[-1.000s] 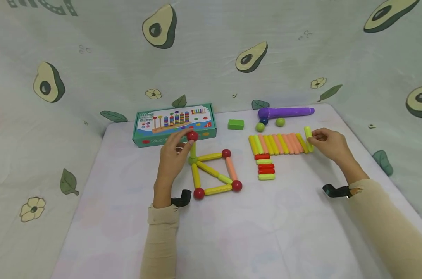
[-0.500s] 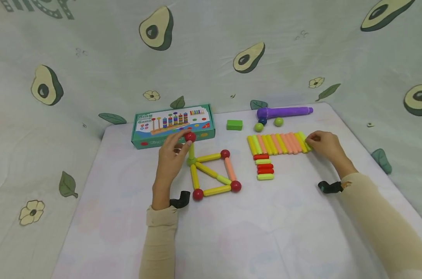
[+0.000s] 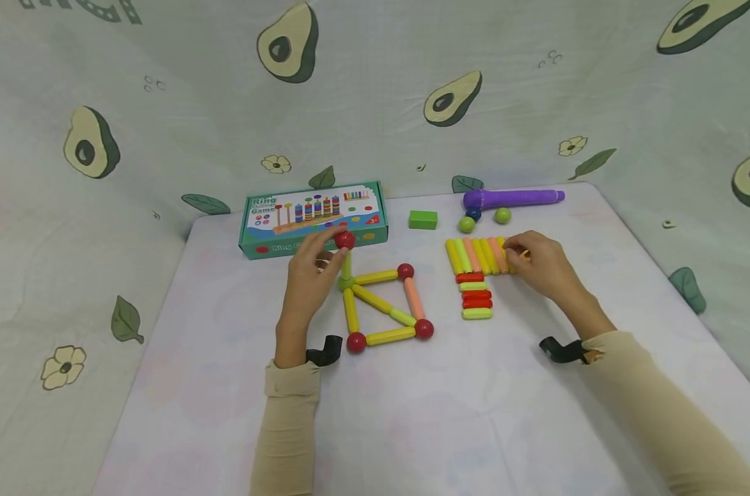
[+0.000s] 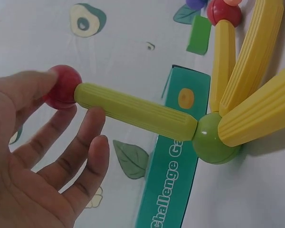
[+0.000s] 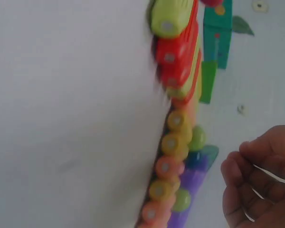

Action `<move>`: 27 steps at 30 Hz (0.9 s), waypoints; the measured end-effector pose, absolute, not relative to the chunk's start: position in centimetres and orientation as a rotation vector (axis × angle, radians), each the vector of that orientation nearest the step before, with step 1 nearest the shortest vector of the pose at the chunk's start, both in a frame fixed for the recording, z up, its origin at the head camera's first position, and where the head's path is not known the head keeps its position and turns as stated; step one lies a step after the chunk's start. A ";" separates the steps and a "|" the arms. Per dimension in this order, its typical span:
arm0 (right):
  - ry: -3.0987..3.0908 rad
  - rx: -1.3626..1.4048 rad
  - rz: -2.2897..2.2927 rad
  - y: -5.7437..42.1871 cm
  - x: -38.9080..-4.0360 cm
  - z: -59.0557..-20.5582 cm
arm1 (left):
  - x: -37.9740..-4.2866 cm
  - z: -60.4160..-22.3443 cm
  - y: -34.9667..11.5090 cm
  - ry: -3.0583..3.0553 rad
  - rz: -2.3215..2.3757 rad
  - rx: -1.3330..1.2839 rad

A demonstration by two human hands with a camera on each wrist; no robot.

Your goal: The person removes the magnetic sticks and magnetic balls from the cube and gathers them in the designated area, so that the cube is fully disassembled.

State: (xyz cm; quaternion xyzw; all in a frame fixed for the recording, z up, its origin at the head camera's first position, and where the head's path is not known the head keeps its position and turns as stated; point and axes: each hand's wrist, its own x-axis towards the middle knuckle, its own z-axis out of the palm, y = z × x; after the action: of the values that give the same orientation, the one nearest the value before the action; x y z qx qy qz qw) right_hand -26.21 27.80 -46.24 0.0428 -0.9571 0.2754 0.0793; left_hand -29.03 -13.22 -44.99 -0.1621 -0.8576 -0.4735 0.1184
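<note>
In the head view my left hand [image 3: 306,275] pinches a red ball [image 3: 345,239] by thumb and fingertips. The ball tops a raised yellow-green magnetic stick [image 4: 137,111], whose lower end meets a green ball [image 4: 213,140]. From there yellow sticks [image 3: 390,335], a pink stick [image 3: 414,298] and more red balls [image 3: 424,329] form a flat square with a diagonal. My right hand [image 3: 543,265] hovers over the row of coloured sticks [image 3: 474,256], covering its right part. The right wrist view shows its fingers loosely bent with nothing between them.
Below the row lies a short column of red and yellow-green sticks [image 3: 476,295]. Behind are a green game box [image 3: 315,220], a green block [image 3: 423,220], a purple baton-shaped thing [image 3: 517,199], two green balls [image 3: 502,215] and a dark blue ball [image 3: 473,214].
My right hand held a yellow-green stick upright, laid it at the row's right end, and has moved left over the row without it. The left hand stays on the red ball.
</note>
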 end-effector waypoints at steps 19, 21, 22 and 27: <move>-2.648 0.811 1.068 12.8 -27.9 -45.5 | -30.3 -50.3 -16.8 -2.831 -1.466 -0.327; -2.636 0.825 1.085 11.9 -28.3 -45.1 | -30.3 -50.7 -16.9 -2.851 -1.458 -0.334; -2.637 0.827 1.090 11.5 -28.5 -44.8 | -30.4 -50.9 -17.0 -2.856 -1.456 -0.341; -2.638 0.840 1.111 9.4 -29.3 -43.6 | -30.6 -51.5 -17.0 -2.876 -1.452 -0.365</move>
State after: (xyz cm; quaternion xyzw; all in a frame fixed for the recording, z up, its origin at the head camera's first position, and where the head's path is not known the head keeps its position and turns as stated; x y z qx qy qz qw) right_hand -29.32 9.43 -43.62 0.2808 -0.8816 0.3711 0.0790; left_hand -30.59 -17.04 -51.55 -0.1123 -0.8858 -0.4474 -0.0503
